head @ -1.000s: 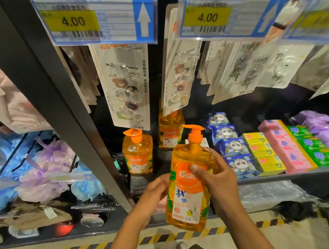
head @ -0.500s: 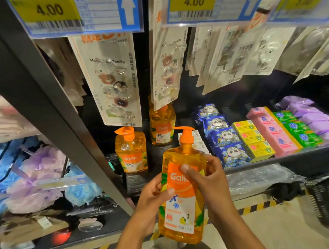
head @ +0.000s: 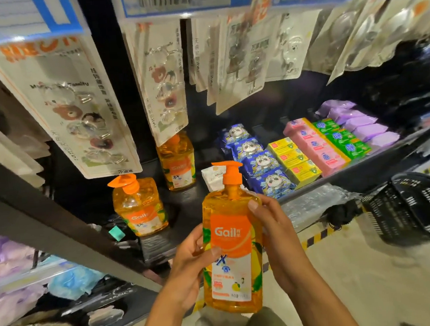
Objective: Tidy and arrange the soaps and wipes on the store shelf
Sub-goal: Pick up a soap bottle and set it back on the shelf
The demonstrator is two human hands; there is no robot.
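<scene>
I hold an orange pump bottle of Gail hand soap [head: 230,240] upright in front of the shelf. My left hand [head: 190,266] grips its left side with the thumb across the label. My right hand [head: 277,234] grips its right side near the shoulder. Two more of the same soap bottles stand on the shelf: one at the front left [head: 138,206], one further back [head: 177,160]. To their right lie rows of blue panda wipe packs [head: 257,160], yellow soap boxes [head: 294,160], pink soap bars [head: 314,143], green soap boxes [head: 342,138] and purple wipe packs [head: 359,124].
Carded hook packs [head: 78,108] hang low over the shelf from rails with price tags. A dark slanted shelf post [head: 47,225] runs at the left, with bath puffs [head: 72,279] beyond it. A black basket [head: 415,207] stands on the floor at the right.
The view has tilted down and drawn closer. The bottle in both hands now sits lower and nearer me; my right thumb has slid from the label to the bottle's shoulder.
</scene>
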